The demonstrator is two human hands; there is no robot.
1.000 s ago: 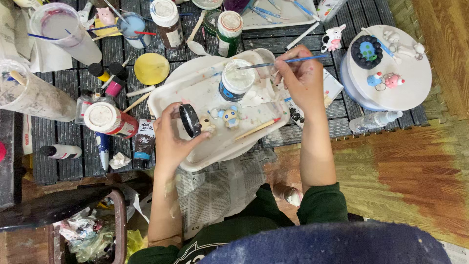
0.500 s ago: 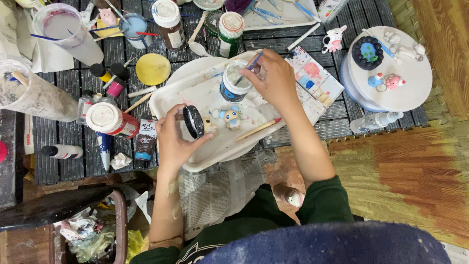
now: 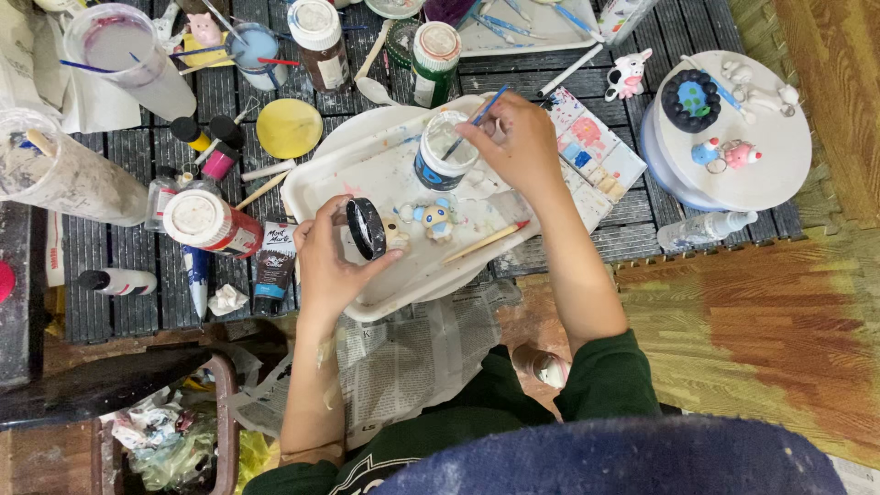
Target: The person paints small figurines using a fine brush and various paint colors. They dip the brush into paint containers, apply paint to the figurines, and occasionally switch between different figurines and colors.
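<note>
Dark slatted matting covers the floor where I am working, crowded with paint bottles and cups; a wooden floor shows off to the right.

On the white tray [image 3: 316,197] stands the open paint jar [image 3: 446,151], near the tray's far edge; my right hand [image 3: 521,142] sits just right of it, fingers pinched shut on a blue-handled brush [image 3: 477,117] whose tip points down into the jar's mouth, its long axis slanting up and to the right, away from me; the right hand is clearly the nearer one to the jar.

My left hand [image 3: 328,258] is at the near left part of the tray, curled closed around a black lid [image 3: 365,227] held on edge, its pale inside turned to the right; jar and lid are apart, with a small blue and white figurine [image 3: 433,218] lying on the tray between them.

A wooden stick [image 3: 484,242] lies slanted on the tray near my right forearm; a painted paper sheet [image 3: 591,147] pokes out beyond the tray's right edge.

Room is tight to the left, where a red-labelled bottle [image 3: 209,222] and tubes lie close beside the tray; further right a round white stand [image 3: 733,147] carries more small figures, well apart; newspaper [image 3: 412,353] covers my lap just below the tray's near rim.
</note>
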